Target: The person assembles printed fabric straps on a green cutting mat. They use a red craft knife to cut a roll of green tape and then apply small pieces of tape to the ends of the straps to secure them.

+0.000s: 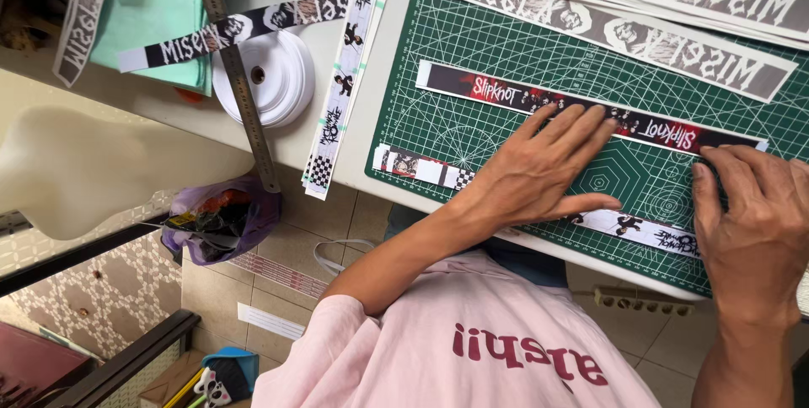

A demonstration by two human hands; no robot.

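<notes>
Black-and-red printed strip flat on green cutting mat, running left to right across mat centre. Purple plastic bag hanging below table edge, dark and red contents, hard to make out. Left hand palm down, fingers spread flat, pressing strip middle, gripping nothing. Right hand fingertips on strip's right end, fingers extended, partly cut off at frame edge. White tape roll under steel ruler.

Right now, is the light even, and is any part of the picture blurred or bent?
Head view: soft, even light; faint shadows under the left hand and right hand on the green cutting mat; the dark printed strip is sharp; no glare; straight edges bow slightly near the corners.
</notes>
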